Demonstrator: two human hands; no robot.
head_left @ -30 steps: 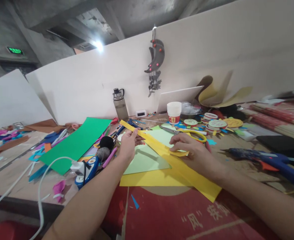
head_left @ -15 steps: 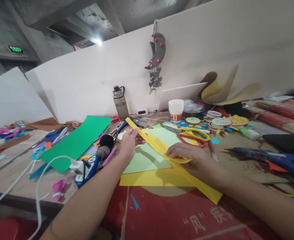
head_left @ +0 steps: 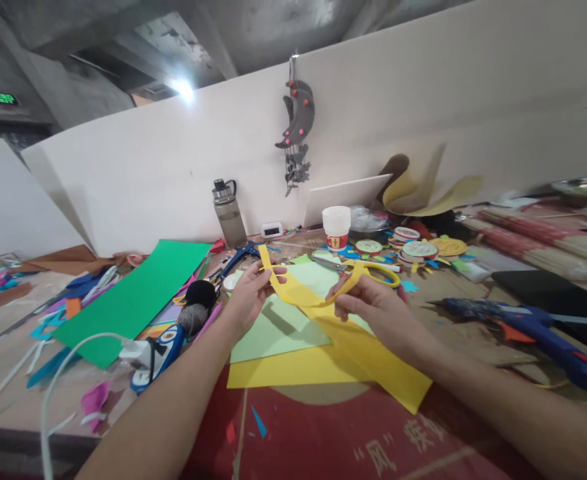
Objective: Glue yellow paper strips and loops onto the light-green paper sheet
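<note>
one yellow strip point(head_left: 298, 293) now lifted, two hands

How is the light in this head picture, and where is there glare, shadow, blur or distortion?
Head view: a ceiling lamp flares into white glare at upper left; soft shadows fall under the left hand and right hand onto the pale green sheet; the yellow strip between them is fairly sharp; the far right edge looks smeared; the white wall board leans and bends from the wide lens.

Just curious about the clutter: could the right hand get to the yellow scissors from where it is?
Probably yes. The scissors lie flat just beyond the right hand with nothing between, but that hand and the left hand are pinching a yellow strip.
</note>
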